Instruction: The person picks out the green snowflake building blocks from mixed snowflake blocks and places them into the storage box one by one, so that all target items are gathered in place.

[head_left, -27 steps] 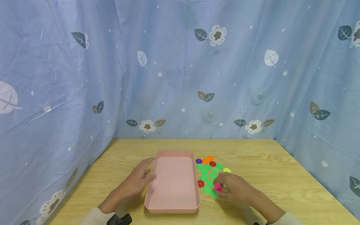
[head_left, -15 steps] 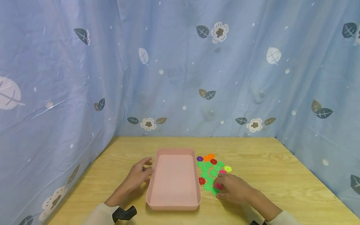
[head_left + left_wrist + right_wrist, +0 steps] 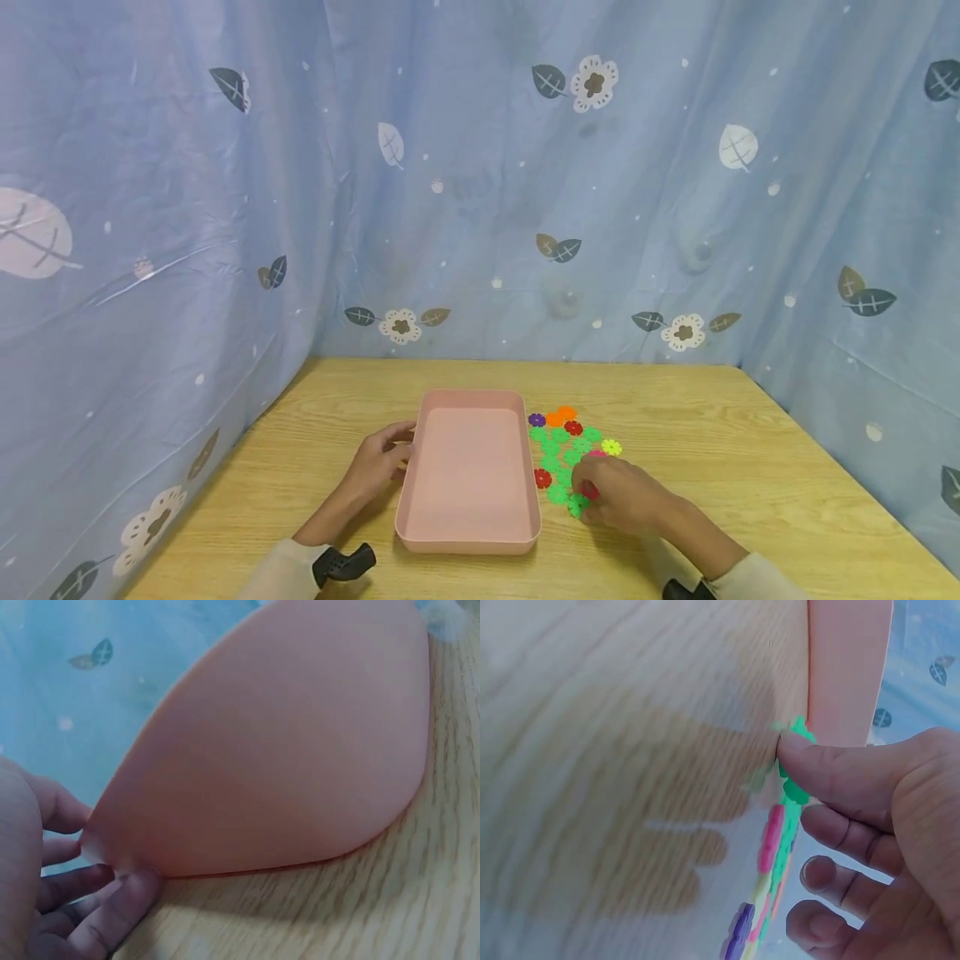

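A pink rectangular tray [image 3: 468, 467] sits on the wooden table in the head view. Its long left side is touched from outside by the relaxed fingers of my left hand [image 3: 381, 458]. In the left wrist view, the fingertips rest against the wall of the tray [image 3: 277, 750]. Right of the tray lie several flower-shaped plastic discs, mostly green. My right hand [image 3: 626, 496] is at their near end and pinches a green flower disc [image 3: 577, 506]; in the right wrist view, the thumb covers part of that green disc [image 3: 799, 787]. A dark pink disc [image 3: 590, 490] shows beneath its fingers.
Red discs [image 3: 542, 478], a purple disc [image 3: 537, 420], orange discs [image 3: 566, 412] and a yellow disc [image 3: 612, 447] lie around the green ones. Blue patterned curtain [image 3: 487, 167] encloses the back and sides of the table [image 3: 667, 408].
My right thumb and fingers have come together on the green disc at the near end of the group. My left hand stays beside the tray, its fingers shifting slightly. The view has tilted a little.
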Available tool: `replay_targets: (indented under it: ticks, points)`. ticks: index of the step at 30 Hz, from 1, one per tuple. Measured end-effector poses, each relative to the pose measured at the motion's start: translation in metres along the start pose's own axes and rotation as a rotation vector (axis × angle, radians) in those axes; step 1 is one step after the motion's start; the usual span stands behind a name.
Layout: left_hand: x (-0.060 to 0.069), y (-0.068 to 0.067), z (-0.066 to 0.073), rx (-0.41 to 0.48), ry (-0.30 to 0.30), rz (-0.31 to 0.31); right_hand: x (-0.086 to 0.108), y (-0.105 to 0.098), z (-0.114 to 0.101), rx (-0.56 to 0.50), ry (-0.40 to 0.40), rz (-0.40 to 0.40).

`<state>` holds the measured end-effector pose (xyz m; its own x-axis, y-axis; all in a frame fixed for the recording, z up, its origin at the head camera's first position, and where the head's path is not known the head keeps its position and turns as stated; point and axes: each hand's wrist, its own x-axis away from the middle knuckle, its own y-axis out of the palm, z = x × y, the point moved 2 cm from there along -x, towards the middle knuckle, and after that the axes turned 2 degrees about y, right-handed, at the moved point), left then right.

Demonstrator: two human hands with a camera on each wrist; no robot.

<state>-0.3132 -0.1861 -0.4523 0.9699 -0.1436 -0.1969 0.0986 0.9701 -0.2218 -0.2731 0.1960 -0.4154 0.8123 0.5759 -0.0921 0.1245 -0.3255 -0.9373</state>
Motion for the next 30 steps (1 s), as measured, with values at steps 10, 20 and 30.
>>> replay_targets:
  ticks: [10, 20, 30]
  points:
    - [-0.002, 0.003, -0.001, 0.024, 0.025, -0.025, -0.004, -0.006, -0.001, -0.266, -0.152, 0.015]
    - [-0.001, 0.002, -0.004, 0.041, 0.03, -0.01, -0.028, -0.022, -0.007, -0.295, -0.158, 0.123]
    - [-0.003, 0.0, -0.006, 0.022, 0.02, -0.03, -0.072, -0.027, -0.029, -0.211, -0.18, 0.18]
